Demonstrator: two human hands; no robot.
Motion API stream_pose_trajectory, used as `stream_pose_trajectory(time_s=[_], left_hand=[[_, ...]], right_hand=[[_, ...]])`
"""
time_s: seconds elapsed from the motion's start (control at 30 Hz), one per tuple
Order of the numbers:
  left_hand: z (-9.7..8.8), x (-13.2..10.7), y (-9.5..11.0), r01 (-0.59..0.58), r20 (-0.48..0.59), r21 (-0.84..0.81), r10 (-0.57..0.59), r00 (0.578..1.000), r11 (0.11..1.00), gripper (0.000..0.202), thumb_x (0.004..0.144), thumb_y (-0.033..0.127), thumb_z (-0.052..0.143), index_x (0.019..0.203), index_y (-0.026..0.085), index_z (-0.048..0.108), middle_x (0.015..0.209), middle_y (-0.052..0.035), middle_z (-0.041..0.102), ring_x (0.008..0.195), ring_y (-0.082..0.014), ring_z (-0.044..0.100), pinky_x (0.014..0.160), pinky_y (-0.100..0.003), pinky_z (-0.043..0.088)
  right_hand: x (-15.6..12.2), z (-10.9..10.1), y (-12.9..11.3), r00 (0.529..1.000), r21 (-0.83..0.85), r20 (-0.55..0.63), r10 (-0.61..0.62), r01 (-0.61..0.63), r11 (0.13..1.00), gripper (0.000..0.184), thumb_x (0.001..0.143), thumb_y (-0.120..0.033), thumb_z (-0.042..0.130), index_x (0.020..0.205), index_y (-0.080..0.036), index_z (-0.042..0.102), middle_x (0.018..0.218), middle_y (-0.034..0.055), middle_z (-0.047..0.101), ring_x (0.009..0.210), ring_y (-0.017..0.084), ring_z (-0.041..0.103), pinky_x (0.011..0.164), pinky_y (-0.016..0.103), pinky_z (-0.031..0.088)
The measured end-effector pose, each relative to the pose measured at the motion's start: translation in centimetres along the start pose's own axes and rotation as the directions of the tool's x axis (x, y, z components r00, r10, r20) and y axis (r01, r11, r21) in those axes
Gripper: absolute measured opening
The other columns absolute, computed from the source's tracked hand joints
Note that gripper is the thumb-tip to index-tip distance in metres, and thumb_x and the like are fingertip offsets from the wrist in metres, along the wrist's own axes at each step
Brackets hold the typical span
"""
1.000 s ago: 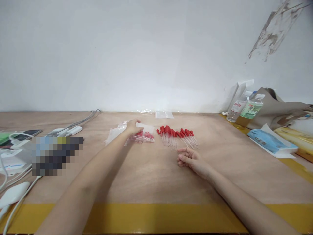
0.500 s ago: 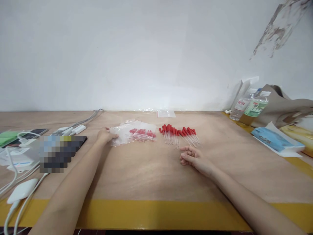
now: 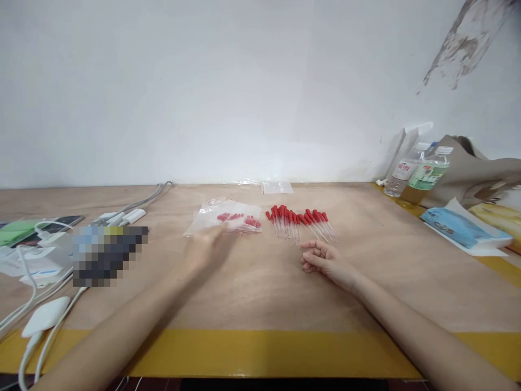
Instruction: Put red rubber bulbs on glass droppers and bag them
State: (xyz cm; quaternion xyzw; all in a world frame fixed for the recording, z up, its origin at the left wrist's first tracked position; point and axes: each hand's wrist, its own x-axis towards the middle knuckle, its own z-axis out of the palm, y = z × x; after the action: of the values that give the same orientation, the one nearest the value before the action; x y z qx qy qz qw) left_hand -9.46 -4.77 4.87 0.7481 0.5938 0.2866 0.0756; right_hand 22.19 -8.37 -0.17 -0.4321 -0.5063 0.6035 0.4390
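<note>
My left hand (image 3: 205,244) is smeared by motion in front of the clear zip bags (image 3: 199,220); its fingers cannot be made out. Red-capped droppers (image 3: 232,217) with thin clear stems show inside the bags. Right of them, loose droppers (image 3: 285,217) lie side by side on the table, red bulbs pointing toward the wall. Just below their stems rests my right hand (image 3: 319,258), holding nothing, with its fingers loosely bent and the thumb apart from the forefinger.
Another small clear bag (image 3: 279,188) lies by the wall. White cables and chargers (image 3: 44,320) crowd the left side of the table. At right stand two drink bottles (image 3: 427,174) beside a blue tissue pack (image 3: 464,225). Yellow tape (image 3: 252,353) runs along the front edge.
My left hand has let go of the left edge of the bags and moved right, in front of them. My right hand stays where it was.
</note>
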Motion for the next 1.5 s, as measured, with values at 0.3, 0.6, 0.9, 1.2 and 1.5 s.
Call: stream_pose_trajectory(time_s=[0.3, 0.6, 0.9, 1.2, 1.5], left_hand=[[1.2, -3.9, 3.1, -0.604, 0.557, -0.183, 0.588, 0.586, 0.776, 0.056, 0.086, 0.046, 0.04, 0.136, 0.029, 0.024, 0.145, -0.002, 0.017, 0.133, -0.024, 0.014, 0.108, -0.047, 0.011], [4.0, -6.4, 5.0, -0.549, 0.558, -0.065, 0.486, 0.672, 0.833, 0.056, 0.087, 0.052, 0.03, 0.138, 0.031, 0.017, 0.146, -0.005, 0.005, 0.133, -0.0296, 0.002, 0.105, -0.055, 0.005], [2.6, -4.6, 6.0, -0.571, 0.532, -0.159, 0.557, 0.638, 0.805, 0.05, 0.089, 0.045, 0.031, 0.135, 0.026, 0.028, 0.146, -0.0057, 0.01, 0.134, -0.0264, 0.006, 0.107, -0.047, 0.016], [3.9, -3.8, 4.0, -0.609, 0.503, -0.129, 0.581, 0.64, 0.783, 0.045, 0.087, 0.044, 0.037, 0.13, 0.031, 0.037, 0.142, -0.0053, 0.026, 0.13, -0.025, 0.022, 0.105, -0.048, 0.018], [4.1, -3.3, 4.9, -0.496, 0.454, -0.193, 0.525, 0.72, 0.847, 0.04, 0.081, 0.046, 0.048, 0.118, 0.031, 0.051, 0.131, -0.0055, 0.041, 0.121, -0.0255, 0.035, 0.1, -0.047, 0.025]], right_hand=[[0.4, -0.6, 0.1, 0.984, -0.378, -0.082, -0.157, 0.116, 0.918, 0.03, 0.07, -0.04, 0.059, 0.087, -0.016, 0.054, 0.068, 0.0001, 0.056, 0.054, 0.01, 0.052, 0.055, 0.026, 0.044], [5.8, -2.5, -3.1, 0.88, -0.976, -0.142, -0.453, -0.049, 0.21, 0.015, 0.076, -0.017, 0.047, 0.088, -0.014, 0.054, 0.092, 0.0106, 0.058, 0.084, 0.019, 0.054, 0.072, 0.028, 0.039], [8.0, -0.8, -3.1, 0.888, -0.963, -0.261, -0.378, -0.212, 0.167, 0.02, 0.077, -0.011, 0.04, 0.092, -0.01, 0.053, 0.09, 0.0169, 0.059, 0.087, 0.025, 0.056, 0.076, 0.032, 0.038], [5.0, -2.9, -2.0, 0.836, -0.591, -0.381, -0.396, 0.109, 0.799, 0.056, 0.075, -0.03, 0.05, 0.123, -0.016, 0.026, 0.07, -0.0024, 0.048, 0.05, 0.013, 0.053, 0.047, 0.026, 0.045], [2.6, -1.5, 0.4, 0.834, -0.156, -0.496, -0.24, 0.187, 0.97, 0.054, 0.064, -0.035, 0.059, 0.108, -0.019, 0.032, 0.06, -0.0099, 0.046, 0.038, 0.007, 0.048, 0.035, 0.018, 0.041]])
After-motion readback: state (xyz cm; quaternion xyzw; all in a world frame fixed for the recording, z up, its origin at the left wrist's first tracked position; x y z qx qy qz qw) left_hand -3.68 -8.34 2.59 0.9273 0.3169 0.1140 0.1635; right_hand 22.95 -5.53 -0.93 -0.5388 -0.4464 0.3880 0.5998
